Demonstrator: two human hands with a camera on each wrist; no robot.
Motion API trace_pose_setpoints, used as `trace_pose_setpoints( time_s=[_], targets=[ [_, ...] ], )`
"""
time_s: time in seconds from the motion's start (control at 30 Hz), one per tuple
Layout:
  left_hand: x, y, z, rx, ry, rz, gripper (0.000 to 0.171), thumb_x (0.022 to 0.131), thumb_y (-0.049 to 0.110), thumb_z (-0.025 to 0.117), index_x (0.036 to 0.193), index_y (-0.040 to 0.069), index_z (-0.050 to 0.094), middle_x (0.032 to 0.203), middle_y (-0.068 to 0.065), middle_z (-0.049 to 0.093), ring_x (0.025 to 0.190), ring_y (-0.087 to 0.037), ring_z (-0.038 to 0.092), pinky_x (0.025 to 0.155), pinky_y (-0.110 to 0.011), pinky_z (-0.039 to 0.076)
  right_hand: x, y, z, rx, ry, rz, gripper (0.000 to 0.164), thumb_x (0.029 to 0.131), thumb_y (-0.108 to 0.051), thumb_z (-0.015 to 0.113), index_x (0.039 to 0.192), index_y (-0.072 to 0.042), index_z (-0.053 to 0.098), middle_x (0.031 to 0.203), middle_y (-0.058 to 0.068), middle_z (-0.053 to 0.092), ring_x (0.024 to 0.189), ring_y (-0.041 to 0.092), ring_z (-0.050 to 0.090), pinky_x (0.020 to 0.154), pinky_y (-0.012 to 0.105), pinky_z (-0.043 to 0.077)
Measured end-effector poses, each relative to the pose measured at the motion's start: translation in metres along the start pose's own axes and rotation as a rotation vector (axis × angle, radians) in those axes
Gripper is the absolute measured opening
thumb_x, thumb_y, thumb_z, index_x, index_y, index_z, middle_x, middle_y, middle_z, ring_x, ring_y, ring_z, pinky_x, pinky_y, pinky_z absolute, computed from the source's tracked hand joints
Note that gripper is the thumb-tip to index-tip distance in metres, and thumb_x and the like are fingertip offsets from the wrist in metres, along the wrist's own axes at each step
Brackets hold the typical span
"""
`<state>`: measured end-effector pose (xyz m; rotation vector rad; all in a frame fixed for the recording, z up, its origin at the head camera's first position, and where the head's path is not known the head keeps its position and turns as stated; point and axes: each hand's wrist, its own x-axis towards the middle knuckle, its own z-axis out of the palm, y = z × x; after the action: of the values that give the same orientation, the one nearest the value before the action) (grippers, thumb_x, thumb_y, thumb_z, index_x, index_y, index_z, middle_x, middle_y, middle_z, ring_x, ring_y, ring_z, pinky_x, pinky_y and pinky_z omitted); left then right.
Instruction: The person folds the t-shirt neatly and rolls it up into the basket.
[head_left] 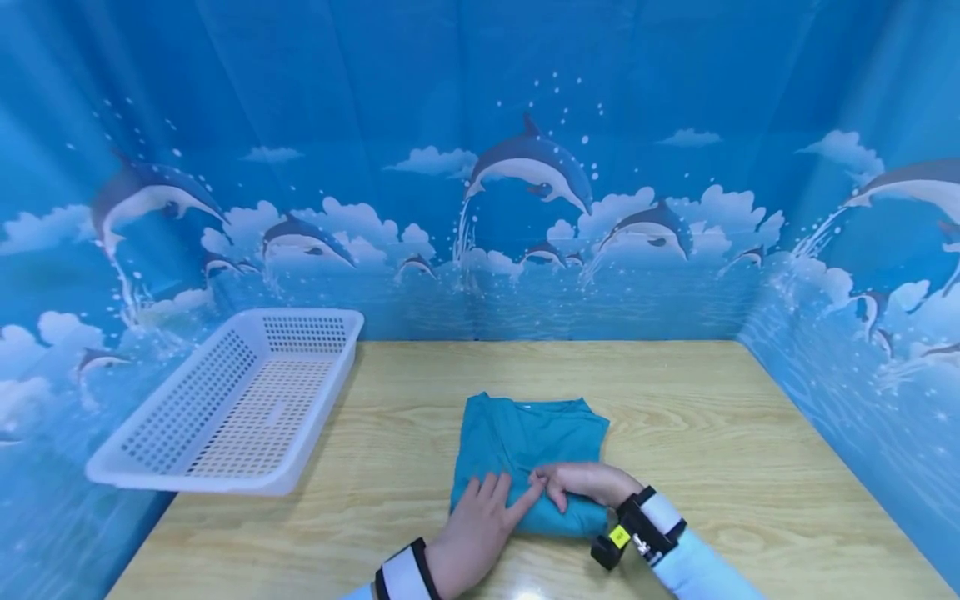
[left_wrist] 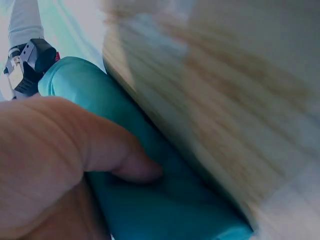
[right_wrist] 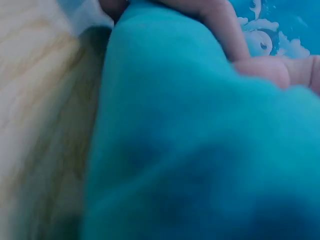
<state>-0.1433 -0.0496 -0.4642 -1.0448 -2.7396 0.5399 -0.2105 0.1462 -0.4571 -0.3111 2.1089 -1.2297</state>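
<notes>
A folded teal garment (head_left: 551, 429), apparently a shirt, lies on the wooden table (head_left: 690, 400). Its near edge is a thick, rounded fold, and a small white mark shows near the far edge. My left hand (head_left: 480, 529) rests on the near left part with fingers extended. In the left wrist view its thumb (left_wrist: 125, 160) lies against the fold. Coming in from the right, my right hand (head_left: 588, 483) rests on the cloth, its fingertips meeting the left hand. The right wrist view is mostly filled by the blurred teal fabric (right_wrist: 200, 130), with fingers of both hands along its top.
A white perforated plastic basket (head_left: 330, 417) stands at the left of the table, with nothing seen inside. Blue dolphin-print curtains (head_left: 465, 67) enclose the back and both sides. Each wrist wears a strapped band; a small black camera (head_left: 606, 550) hangs by the right one.
</notes>
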Motion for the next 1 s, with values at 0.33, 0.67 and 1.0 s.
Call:
trace_pose_setpoints(
  time_s=[0.33,0.67,1.0],
  targets=[
    [0.009,-0.002,-0.001,-0.044,0.046,0.006,0.06,0.086,0.027,0.068,0.137,0.024,0.036,0.101,-0.002,0.055,0.09,-0.015,0.053,0.074,-0.033,0.049,-0.046,-0.025,0.009,-0.554,0.188,-0.135,0.029,0.085,-0.01,0.055,0.112,-0.007,0.063,0.102,0.006,0.063,0.081,0.017,0.051,0.064,0.033,0.043],
    [0.036,-0.03,-0.005,-0.627,-0.218,-0.072,0.026,0.083,0.01,0.063,0.106,0.015,0.052,0.075,0.003,0.053,0.066,-0.01,0.051,0.054,-0.025,0.042,-0.07,-0.031,0.021,-0.837,0.521,-0.206,0.079,0.079,-0.042,0.074,0.143,-0.011,0.04,0.146,0.025,0.033,0.133,0.046,0.033,0.099,0.072,0.025],
    [0.069,-0.056,-0.003,-0.944,-0.506,-0.105,0.029,0.071,-0.002,0.046,0.097,-0.001,0.06,0.076,-0.005,0.053,0.055,-0.011,0.036,0.046,-0.022,0.03,-0.053,-0.006,0.043,-1.105,0.54,-0.308,0.103,0.069,-0.025,0.083,0.152,-0.025,0.022,0.159,0.017,0.004,0.143,0.045,0.009,0.104,0.074,0.01]
  ],
)
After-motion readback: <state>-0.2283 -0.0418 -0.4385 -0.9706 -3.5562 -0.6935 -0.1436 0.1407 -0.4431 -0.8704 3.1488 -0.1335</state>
